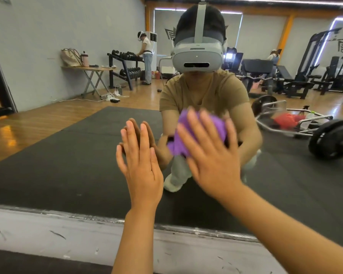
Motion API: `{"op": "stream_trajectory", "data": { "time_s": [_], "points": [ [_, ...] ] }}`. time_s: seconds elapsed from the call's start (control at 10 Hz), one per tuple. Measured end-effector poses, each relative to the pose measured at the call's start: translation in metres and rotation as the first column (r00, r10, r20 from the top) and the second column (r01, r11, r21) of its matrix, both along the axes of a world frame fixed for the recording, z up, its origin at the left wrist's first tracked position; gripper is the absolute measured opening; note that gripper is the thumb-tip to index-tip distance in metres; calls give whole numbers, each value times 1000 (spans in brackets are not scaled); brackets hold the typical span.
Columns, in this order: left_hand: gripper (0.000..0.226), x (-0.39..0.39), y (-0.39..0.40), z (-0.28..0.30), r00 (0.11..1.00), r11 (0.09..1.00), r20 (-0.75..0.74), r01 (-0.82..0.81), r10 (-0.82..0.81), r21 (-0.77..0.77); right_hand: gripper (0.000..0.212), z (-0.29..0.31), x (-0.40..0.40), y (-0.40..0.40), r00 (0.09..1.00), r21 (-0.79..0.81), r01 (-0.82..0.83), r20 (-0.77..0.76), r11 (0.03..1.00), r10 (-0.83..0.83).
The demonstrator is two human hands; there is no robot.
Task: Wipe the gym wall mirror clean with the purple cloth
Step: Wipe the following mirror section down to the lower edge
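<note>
While the purple cloth (202, 125) is pressed flat on the mirror (67, 155) by the right hand (212, 155), wiping is underway; the left hand (141, 165) is held flat, its grip apart. Next, untouched glass should be rubbed.

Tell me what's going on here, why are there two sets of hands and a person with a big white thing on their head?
There is only one picture, taken by a camera worn on a person's head. That person is crouching in front of a big gym wall mirror, so you see their real arms reaching forward and their own reflection looking back. The big white thing is the headset that carries the camera.

The left hand rests flat on the glass with straight fingers, and its darker twin behind it is just its reflection. The right hand presses a purple cloth flat against the mirror with spread fingers to wipe it; it looks blurry.

Everything else is reflected gym: a black floor mat, a barbell, a dumbbell rack with another person standing at it, and a folding table.
</note>
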State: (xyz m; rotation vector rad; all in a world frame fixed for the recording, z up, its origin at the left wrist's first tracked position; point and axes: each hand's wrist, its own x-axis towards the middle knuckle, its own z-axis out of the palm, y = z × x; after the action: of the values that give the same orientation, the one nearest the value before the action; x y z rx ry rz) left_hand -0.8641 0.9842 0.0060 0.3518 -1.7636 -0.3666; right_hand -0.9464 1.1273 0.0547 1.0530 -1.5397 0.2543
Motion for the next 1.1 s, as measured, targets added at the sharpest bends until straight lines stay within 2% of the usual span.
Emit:
{"op": "stream_trajectory", "data": {
  "time_s": [0.1,0.2,0.3,0.4,0.5,0.6,0.7,0.8,0.9,1.0,1.1],
  "points": [
    [56,4,-6,-1,1000,1000,9,21,-21,-14,72,-82,3,9,1000,245,22,13,969,-26],
    [56,8,-9,0,999,999,38,19,-18,-31,88,-155,1,24,992,455,115,-101,883,-78],
    [55,12,-10,1,997,999,76,32,-30,-28,72,-174,-4,24,911,602,-247,-122,759,394],
    [54,15,-11,3,996,999,87,34,-32,-30,58,-170,-13,29,671,549,-714,360,434,648],
    [55,19,-15,2,994,997,94,65,-61,-41,74,-123,-8,28,965,602,21,-222,798,142],
    [59,22,-21,-1,985,990,121,129,-121,-54,68,-22,-3,12,992,420,-53,-85,906,97],
    [60,24,-24,-1,984,989,132,130,-119,-75,51,71,-4,0,997,99,-15,-77,995,23],
    [57,23,-27,0,985,989,142,111,-97,-95,51,98,-2,-12,999,-102,17,-40,995,-21],
    [58,26,-30,-1,988,989,145,75,-56,-124,50,66,8,-24,1000,-141,-1,3,990,1],
    [59,29,-33,-1,984,988,170,70,-47,-135,58,-1,14,-27,1000,65,2,-14,998,-1],
    [61,32,-37,0,973,983,219,105,-70,-150,77,-74,18,-26,999,341,49,-37,939,-38]
  ]
}}
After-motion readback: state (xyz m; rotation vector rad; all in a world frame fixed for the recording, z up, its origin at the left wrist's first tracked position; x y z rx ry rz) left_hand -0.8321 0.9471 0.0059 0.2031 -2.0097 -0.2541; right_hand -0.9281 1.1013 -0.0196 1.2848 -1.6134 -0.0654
